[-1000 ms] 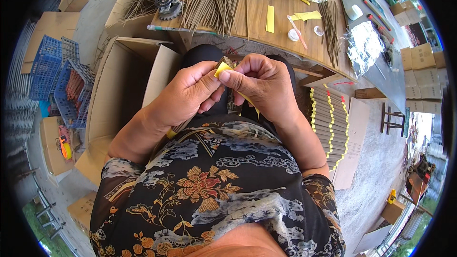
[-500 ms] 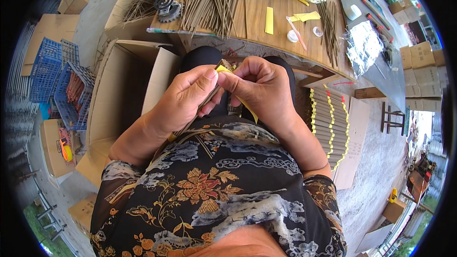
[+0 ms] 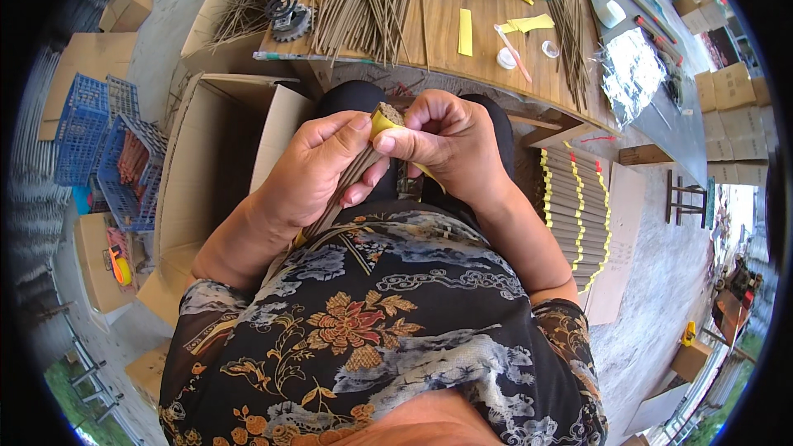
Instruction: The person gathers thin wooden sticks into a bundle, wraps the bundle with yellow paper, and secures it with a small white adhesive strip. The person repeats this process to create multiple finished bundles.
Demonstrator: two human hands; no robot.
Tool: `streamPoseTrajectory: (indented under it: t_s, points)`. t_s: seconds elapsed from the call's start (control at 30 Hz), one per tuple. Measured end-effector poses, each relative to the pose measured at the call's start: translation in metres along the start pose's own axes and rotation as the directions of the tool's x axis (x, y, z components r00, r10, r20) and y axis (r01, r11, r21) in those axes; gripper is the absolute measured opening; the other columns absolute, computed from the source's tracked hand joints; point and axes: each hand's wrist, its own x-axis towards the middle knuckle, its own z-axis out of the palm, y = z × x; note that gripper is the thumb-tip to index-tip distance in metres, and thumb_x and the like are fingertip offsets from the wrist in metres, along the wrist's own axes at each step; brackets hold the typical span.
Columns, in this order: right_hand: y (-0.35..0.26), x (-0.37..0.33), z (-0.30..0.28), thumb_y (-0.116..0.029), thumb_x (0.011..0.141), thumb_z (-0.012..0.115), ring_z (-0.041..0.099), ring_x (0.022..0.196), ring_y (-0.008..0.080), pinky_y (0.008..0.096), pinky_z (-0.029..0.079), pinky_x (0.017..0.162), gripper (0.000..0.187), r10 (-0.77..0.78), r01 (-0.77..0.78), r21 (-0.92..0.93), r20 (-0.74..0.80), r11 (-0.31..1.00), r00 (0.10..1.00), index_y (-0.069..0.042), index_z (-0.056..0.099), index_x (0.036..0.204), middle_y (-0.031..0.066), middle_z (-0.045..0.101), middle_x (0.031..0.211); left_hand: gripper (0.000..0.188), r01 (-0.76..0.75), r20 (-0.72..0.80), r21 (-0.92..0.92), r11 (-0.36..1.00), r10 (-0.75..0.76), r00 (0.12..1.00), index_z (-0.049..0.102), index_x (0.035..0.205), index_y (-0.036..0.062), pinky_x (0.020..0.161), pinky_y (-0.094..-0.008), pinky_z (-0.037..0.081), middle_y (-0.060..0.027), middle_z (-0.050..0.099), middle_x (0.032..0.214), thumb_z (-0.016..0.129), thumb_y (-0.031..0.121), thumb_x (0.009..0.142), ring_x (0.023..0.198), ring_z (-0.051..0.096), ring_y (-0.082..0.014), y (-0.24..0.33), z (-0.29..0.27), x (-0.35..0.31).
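Observation:
A bundle of thin brown incense-like sticks lies slanted across my lap, its blunt end up between my hands. My left hand is closed round the bundle just below that end, thumb on top. Around the end runs a yellow paper strip, and my right hand pinches it between thumb and fingers against the bundle. Part of the strip's tail hangs below my right hand. The bundle's lower end shows a bit of yellow near my shirt.
A wooden table ahead carries loose brown sticks, yellow strips, a small white jar and crumpled foil. Left stands an open cardboard box beside blue crates. Finished-looking bundles with yellow bands lie at right on cardboard.
The yellow strip now wraps more round the bundle's end, and more of the stick ends shows. My right thumb has shifted slightly down and left along the strip.

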Motion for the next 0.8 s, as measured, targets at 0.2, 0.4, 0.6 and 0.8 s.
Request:
streamPoseTrajectory:
  t_s: [0.2,0.4,0.6,0.8]
  points:
    - [0.007,0.009,-0.004,-0.028,0.066,0.076,0.051,0.069,0.0132,0.0247,0.041,0.058,0.037,-0.445,0.303,-0.538,-0.154,0.787,0.882,-0.003,0.049,0.066,0.0037,0.052,0.064,0.033,-0.026,-0.117,0.155,0.988,0.045,0.992,0.05,0.092,0.0022,0.041,-0.0154,0.033,-0.0045,0.049,0.067,0.034,0.031,0.094,0.048,0.04,-0.0053,-0.003,0.007,0.001]
    - [-0.006,-0.01,-0.001,-0.021,0.071,0.071,0.053,0.064,0.0149,0.025,0.043,0.059,0.025,-0.278,0.185,-0.504,-0.117,0.844,0.953,0.001,0.059,0.074,0.008,0.056,0.066,0.033,-0.087,-0.196,0.398,0.913,0.177,0.964,0.049,0.111,-0.0005,0.048,-0.0157,0.036,-0.0001,0.048,0.069,0.036,0.025,0.095,0.055,0.042,-0.0035,-0.008,0.017,-0.003]
    - [-0.005,-0.016,-0.002,-0.014,0.083,0.059,0.057,0.065,0.0127,0.0227,0.046,0.061,0.02,-0.076,0.076,0.001,0.045,0.997,0.996,0.005,0.06,0.088,0.0066,0.061,0.075,0.039,-0.15,-0.128,0.558,0.816,0.264,0.956,0.041,0.125,0.0014,0.048,-0.015,0.033,-0.0004,0.048,0.07,0.032,0.026,0.096,0.055,0.04,-0.0034,-0.01,0.025,-0.005]
    - [0.004,-0.018,0.0,-0.01,0.086,0.054,0.062,0.068,0.0209,0.0285,0.05,0.064,0.02,-0.107,0.05,0.36,0.142,0.932,0.984,0.007,0.053,0.095,0.0123,0.06,0.083,0.045,-0.193,-0.016,0.453,0.87,0.224,0.974,0.03,0.132,0.0021,0.048,-0.0159,0.034,-0.0003,0.046,0.072,0.032,0.028,0.095,0.056,0.039,-0.0038,-0.012,0.019,-0.004]
